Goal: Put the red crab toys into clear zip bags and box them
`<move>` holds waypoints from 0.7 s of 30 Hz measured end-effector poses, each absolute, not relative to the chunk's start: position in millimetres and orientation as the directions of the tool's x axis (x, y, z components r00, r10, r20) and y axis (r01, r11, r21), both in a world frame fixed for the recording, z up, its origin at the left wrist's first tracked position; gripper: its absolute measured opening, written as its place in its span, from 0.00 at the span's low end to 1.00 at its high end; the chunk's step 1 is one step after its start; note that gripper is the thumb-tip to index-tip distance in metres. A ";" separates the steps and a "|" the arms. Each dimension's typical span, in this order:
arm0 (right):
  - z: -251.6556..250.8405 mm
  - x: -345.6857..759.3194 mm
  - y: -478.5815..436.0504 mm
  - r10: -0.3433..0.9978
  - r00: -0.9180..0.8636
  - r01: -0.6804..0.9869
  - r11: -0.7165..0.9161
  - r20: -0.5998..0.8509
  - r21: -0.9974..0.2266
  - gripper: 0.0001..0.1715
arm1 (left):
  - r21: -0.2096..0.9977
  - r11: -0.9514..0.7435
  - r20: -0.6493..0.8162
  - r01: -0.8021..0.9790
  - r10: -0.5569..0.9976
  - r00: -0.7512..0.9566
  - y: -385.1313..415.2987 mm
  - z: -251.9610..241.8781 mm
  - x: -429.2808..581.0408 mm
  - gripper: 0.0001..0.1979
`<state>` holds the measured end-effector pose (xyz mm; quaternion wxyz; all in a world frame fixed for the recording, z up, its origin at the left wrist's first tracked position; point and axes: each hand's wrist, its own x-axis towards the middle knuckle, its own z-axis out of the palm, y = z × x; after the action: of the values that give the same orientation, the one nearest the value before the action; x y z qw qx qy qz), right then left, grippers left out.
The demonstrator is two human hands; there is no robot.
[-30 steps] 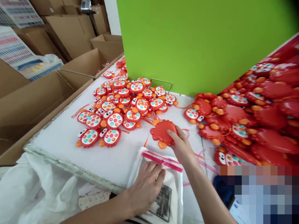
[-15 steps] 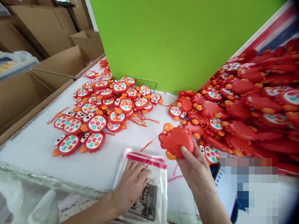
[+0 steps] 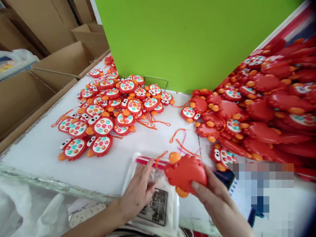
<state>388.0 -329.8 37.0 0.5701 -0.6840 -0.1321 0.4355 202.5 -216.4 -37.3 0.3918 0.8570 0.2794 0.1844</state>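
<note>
My right hand grips a red crab-shaped toy, its plain back facing up and an orange cord trailing from it. It holds the toy just right of the top of a clear plastic bag with a red seal strip and a black label. My left hand lies on the bag, fingers bent at its upper part near the seal.
A group of face-up crab toys lies at left on the white table. A big heap of the same toys fills the right. A green board stands behind. Cardboard boxes line the left; white plastic hangs below.
My right hand lifted the red crab toy off the table and brought it down and toward me, beside the bag's top. My left hand stayed on the bag.
</note>
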 end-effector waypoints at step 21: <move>19.2 347.3 -319.9 0.897 0.394 0.412 -0.368 -0.201 -0.833 0.29 | 0.510 -0.848 0.287 0.147 0.329 0.900 -215.4 -10.1 196.2 0.10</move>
<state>347.3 -319.9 19.2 0.3574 -0.7545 -0.4337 0.3389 196.2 -215.4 -10.1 0.2455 0.9431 0.1261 0.1852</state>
